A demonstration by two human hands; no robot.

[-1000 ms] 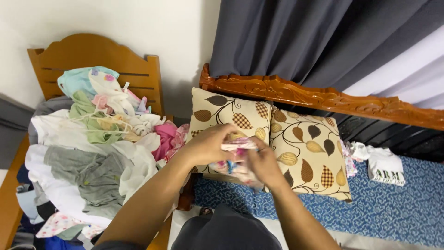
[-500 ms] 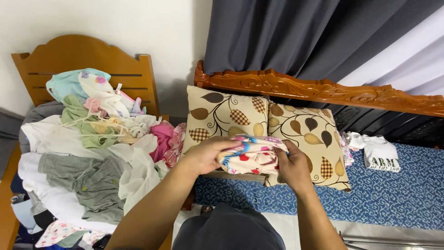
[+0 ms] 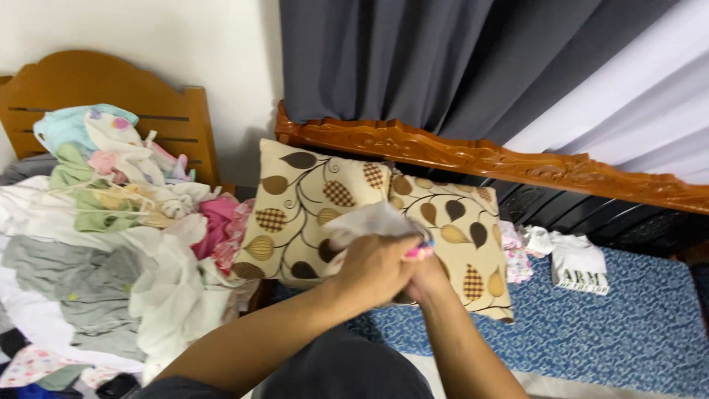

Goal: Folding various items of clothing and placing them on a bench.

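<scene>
While both hands bunch it up, folding's mid-way.
Left hand [image 3: 373, 270] and right hand [image 3: 422, 279] grip clamped on small garment [image 3: 373, 220], frame centre, before leaf-print cushions [image 3: 295, 199]; probably needs one more tuck.

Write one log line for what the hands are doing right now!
left hand: grips small garment | right hand: grips it too | behind: leaf-print cushions

You drew your left hand [image 3: 373, 270] and right hand [image 3: 422, 277] together until they overlapped, where half a second before they had held the small patterned garment [image 3: 373, 222] spread flat between them. The garment bunched into a pale wad above your knuckles, and your view swung right.
</scene>
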